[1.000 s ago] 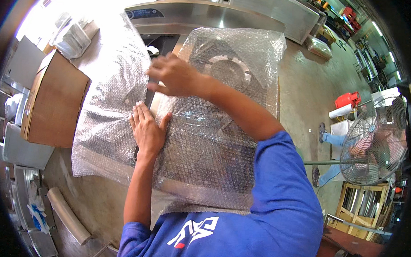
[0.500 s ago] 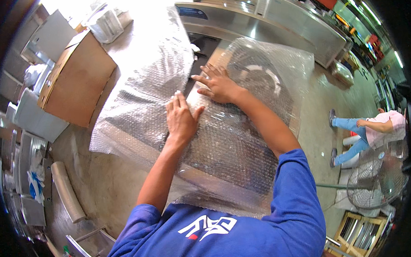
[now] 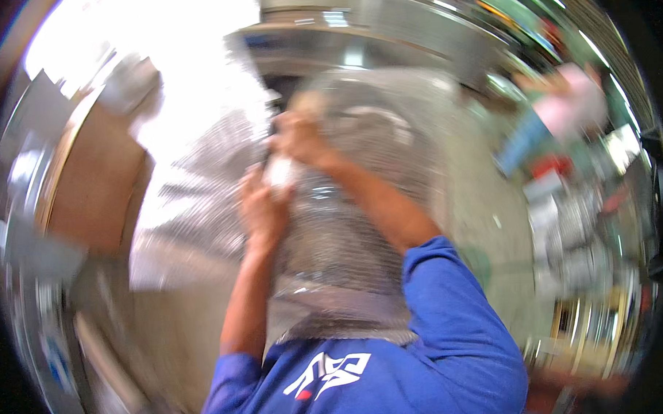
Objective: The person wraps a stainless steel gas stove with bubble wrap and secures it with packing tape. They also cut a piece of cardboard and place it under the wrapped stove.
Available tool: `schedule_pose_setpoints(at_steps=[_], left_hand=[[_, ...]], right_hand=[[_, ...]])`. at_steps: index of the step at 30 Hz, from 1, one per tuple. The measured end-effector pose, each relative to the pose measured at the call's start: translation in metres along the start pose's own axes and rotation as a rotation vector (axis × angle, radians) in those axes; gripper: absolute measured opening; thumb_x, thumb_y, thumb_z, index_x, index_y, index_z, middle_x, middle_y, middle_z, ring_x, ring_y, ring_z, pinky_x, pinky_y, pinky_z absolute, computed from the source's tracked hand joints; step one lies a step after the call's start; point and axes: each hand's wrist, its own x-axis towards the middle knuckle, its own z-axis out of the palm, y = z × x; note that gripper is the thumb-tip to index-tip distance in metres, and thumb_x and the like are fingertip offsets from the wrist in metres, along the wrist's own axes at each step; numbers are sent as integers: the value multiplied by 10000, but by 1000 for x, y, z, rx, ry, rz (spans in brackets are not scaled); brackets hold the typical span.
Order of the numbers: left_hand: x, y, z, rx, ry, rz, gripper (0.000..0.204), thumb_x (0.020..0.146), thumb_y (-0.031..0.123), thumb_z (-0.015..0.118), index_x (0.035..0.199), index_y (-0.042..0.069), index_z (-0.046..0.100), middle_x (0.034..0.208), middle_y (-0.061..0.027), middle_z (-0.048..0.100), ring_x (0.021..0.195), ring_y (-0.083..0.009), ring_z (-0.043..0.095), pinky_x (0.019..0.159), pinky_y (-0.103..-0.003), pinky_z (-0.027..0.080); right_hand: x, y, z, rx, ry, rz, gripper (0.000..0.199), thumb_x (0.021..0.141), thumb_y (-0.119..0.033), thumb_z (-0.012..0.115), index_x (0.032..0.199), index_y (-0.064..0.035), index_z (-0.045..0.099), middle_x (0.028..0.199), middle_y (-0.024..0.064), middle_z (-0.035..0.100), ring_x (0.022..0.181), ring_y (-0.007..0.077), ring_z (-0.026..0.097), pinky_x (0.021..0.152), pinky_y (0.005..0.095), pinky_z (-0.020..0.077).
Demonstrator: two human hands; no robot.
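Observation:
Clear bubble wrap point(image 3: 325, 244) lies over a broad, flat object whose dark round part point(image 3: 365, 114) shows through at its far end. To the left spreads a loose, brightly lit flap of bubble wrap point(image 3: 193, 204). At the seam between flap and wrapped object, my right hand point(image 3: 302, 139) has its fingers curled in on the wrap's edge, though motion smears the detail. Just nearer and to its left, my left hand point(image 3: 264, 213) rests against the wrap, fingers extended and thumb apart. The near edge of the wrap reaches my blue shirt.
A large cardboard box point(image 3: 93, 179) stands at the left. Metal counters point(image 3: 405, 22) run along the back. A brown roll point(image 3: 107, 361) lies on the floor at lower left. Another person in a pink top point(image 3: 572, 100) is at the right, beyond stacked goods point(image 3: 577, 235).
My right hand has gone from spread flat to curled at the wrap's edge. The view has shifted and blurred; the other person appears higher up and bent differently.

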Motion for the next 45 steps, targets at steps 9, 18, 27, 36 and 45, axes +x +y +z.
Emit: schedule_pose_setpoints(at_steps=[9,18,27,36,45], left_hand=[[9,1,13,78,52,55,702,927,575,637,1072,-108,701,1197,-341,617,1145,-446,587,1032,-506,452],[-8,88,27,-193,-112,496,716,928,583,628,1133,-102,665,1228,-333,606,1160,-445,581,1036,-506,453],[-10,92,20,-202,-125,454,739,929,592,619,1202,-95,624,1264,-324,593,1178,-445,575,1039,-506,453],[-10,67,13,-180,-73,330,768,930,600,610,1271,-88,584,1299,-314,580,1195,-444,568,1043,-505,453],[-9,33,-4,-40,-8,174,804,931,609,601,1340,-81,543,1334,-305,567,1212,-443,561,1047,-505,453]], right_hand=[[-321,-75,-153,-102,698,100,423,897,-358,738,1149,-29,660,968,141,680,922,323,664,841,430,531],[-623,-267,-153,-1181,1727,996,157,948,-156,702,1018,-15,707,907,93,733,785,149,684,725,303,546],[-772,-407,-300,-1270,942,1728,653,820,-463,764,1290,-21,659,1103,224,712,1045,378,683,950,439,513],[-783,-388,-297,-1708,590,1732,608,763,-326,828,1256,-42,616,1158,161,701,1129,334,637,1063,490,342],[-690,-320,-258,-2364,497,970,206,792,-213,702,911,-84,594,1029,101,705,1025,220,673,925,441,333]])
